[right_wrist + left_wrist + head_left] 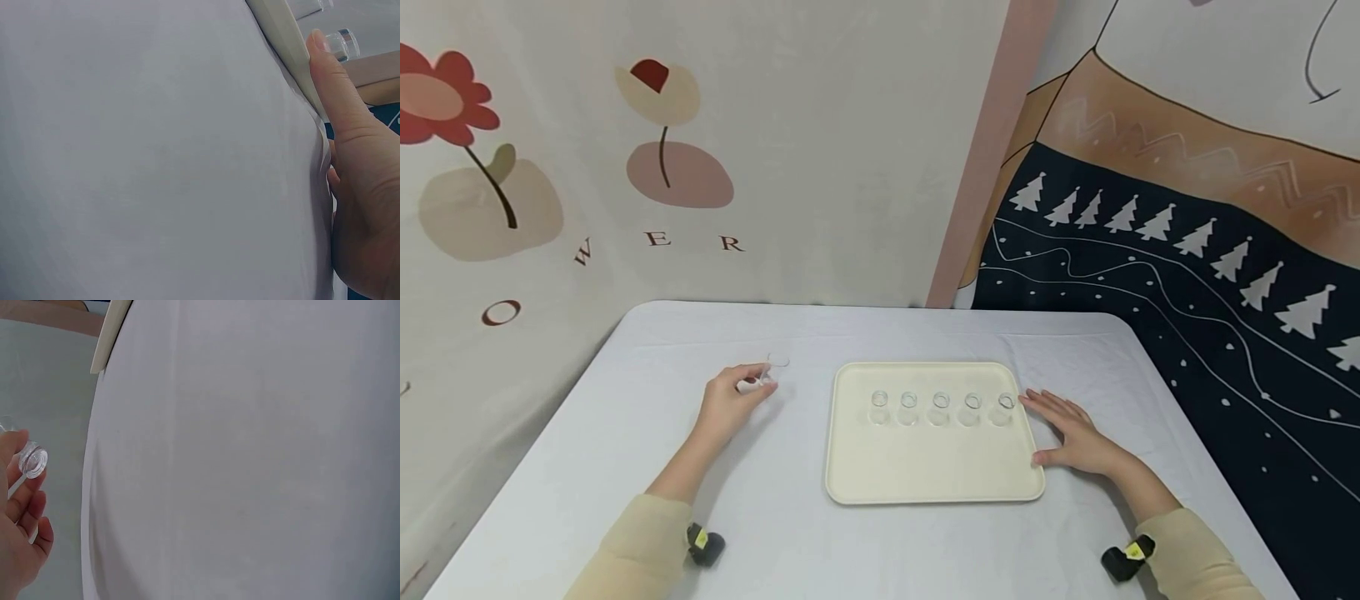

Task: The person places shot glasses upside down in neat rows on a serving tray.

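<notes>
My left hand (727, 402) is raised to the left of the cream tray (925, 475) and pinches a small clear bottle (32, 459) between thumb and fingers. In the left wrist view, that hand (22, 512) partly covers the bottle, with one round end showing. My right hand (1078, 437) rests at the tray's right edge, its fingers extended along the rim and its thumb apart from them. On the tray, several small clear bottles (940, 410) stand upright in a row. In the right wrist view, the thumb of my right hand (369, 169) lies at the tray rim (284, 44).
A white cloth (775, 533) covers the table under the tray. Behind the table hangs a pale curtain (835, 167) with printed flowers and letters. At the right is a dark fabric (1075, 292) with white tree prints.
</notes>
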{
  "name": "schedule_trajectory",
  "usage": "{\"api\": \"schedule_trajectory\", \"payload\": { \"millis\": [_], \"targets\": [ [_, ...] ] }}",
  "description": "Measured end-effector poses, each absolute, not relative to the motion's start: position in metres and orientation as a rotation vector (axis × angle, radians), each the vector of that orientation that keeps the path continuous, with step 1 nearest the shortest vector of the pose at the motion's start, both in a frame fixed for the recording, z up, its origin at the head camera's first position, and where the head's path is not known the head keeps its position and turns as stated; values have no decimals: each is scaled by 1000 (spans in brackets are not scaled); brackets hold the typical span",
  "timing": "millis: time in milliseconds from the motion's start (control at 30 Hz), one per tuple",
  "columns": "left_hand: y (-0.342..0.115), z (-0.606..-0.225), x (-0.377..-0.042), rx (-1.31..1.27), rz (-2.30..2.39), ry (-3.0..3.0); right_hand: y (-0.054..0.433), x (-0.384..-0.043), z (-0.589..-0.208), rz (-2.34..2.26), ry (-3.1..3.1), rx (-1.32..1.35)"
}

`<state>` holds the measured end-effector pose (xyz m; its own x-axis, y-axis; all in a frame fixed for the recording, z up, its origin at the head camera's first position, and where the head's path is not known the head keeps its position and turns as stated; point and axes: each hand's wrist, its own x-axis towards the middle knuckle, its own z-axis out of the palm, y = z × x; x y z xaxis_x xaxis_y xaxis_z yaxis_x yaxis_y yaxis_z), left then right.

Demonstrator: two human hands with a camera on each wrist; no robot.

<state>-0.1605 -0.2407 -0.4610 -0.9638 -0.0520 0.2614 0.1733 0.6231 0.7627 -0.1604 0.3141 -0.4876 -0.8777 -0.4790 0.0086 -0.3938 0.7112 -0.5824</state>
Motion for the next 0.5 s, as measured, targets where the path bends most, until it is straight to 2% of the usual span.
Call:
{"api": "schedule_trajectory", "payload": {
  "millis": [500],
  "targets": [
    [-223, -442, -150, -229, -1188, -2504, 315, -161, -488, -879, 2772, -707]
  ]
}}
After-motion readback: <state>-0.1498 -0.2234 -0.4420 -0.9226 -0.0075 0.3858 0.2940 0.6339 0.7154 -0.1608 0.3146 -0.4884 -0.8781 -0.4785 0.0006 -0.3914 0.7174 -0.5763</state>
